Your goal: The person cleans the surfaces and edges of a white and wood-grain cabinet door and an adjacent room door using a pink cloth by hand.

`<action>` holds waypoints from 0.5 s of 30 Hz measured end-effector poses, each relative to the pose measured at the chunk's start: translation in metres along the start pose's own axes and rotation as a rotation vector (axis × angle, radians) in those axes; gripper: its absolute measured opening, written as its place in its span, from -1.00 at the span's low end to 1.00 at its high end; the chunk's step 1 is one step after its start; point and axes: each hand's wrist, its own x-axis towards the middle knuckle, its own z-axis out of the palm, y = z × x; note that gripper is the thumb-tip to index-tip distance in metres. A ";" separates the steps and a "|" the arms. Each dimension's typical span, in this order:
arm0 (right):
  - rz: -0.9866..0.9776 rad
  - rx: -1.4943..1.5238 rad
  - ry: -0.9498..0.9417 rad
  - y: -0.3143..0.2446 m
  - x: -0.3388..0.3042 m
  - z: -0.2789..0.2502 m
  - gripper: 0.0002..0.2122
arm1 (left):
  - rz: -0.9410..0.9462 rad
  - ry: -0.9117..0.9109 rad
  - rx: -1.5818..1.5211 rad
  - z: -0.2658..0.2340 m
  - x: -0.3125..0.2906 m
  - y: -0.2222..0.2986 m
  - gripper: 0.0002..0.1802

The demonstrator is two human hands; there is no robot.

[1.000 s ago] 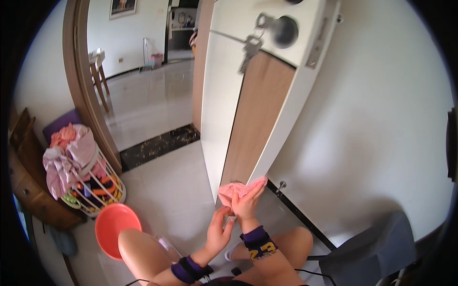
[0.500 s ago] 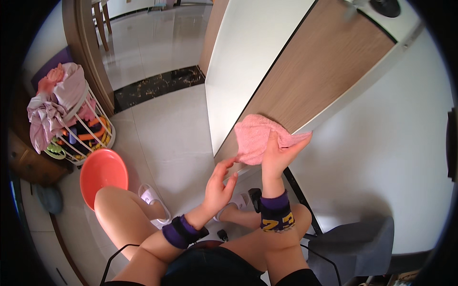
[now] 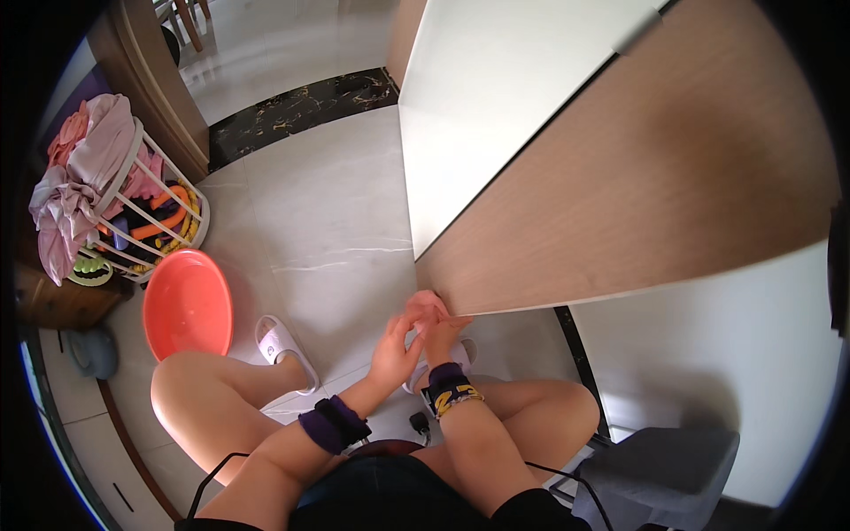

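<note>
A pink cloth [image 3: 428, 303] is bunched small at the lower corner of a wood-faced door panel [image 3: 567, 230]. My right hand [image 3: 442, 341] is closed on it, close beneath the panel's bottom edge. From the left, my left hand [image 3: 395, 350] meets it with curved fingers gripping the cloth's near side. The hands nearly touch, and they hide part of the cloth. Each wrist wears a dark purple band.
A red basin [image 3: 188, 305] stands on the floor by my left knee. Behind it is a white slatted basket [image 3: 142, 190] heaped with pink fabric and colourful items. A grey padded seat [image 3: 660, 473] is at the lower right. A black marbled threshold [image 3: 301, 111] crosses the doorway.
The cloth, spread against the panel before, is now gathered lower and nearer to me. My right hand has come down and left to meet my left hand. The panel appears swung and larger in view.
</note>
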 end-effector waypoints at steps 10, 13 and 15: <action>-0.143 -0.995 -0.531 0.062 0.009 -0.004 -0.70 | -0.125 -0.066 -0.045 0.009 0.008 -0.037 -0.59; 0.013 -0.136 -0.380 0.052 0.011 -0.011 -0.72 | -0.079 -0.090 -0.046 0.015 0.010 -0.030 -0.57; 0.139 0.405 -0.260 0.040 0.016 -0.013 -0.70 | -0.016 -0.098 -0.074 0.018 0.014 -0.018 -0.55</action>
